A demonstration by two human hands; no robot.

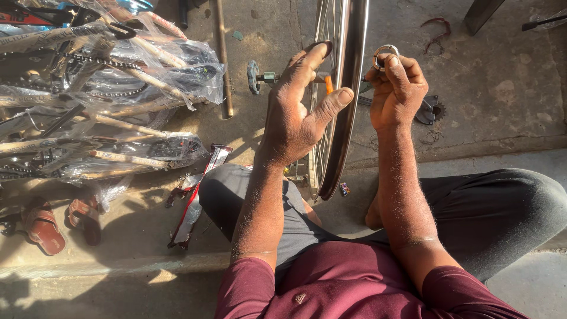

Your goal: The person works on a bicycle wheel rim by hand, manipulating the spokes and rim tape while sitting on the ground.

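You sat on the concrete floor [508, 88] with a bicycle wheel [345, 88] standing upright between your knees, its shiny rim edge-on to you. Your left hand [295, 109] rested against the left side of the rim, fingers [313, 59] spread and loosely open, the thumb lying across the rim and not gripping anything. An axle with a nut [260, 77] stuck out of the hub just left of that hand. Your right hand [396, 88] was raised on the other side of the wheel, its fingertips pinched shut on a small metal ring [385, 54] held just right of the rim. A toothed sprocket [431, 109] lay on the floor beyond that hand. To your left lay plastic-wrapped bicycle frames [106, 88] and a pair of brown sandals [59, 221].
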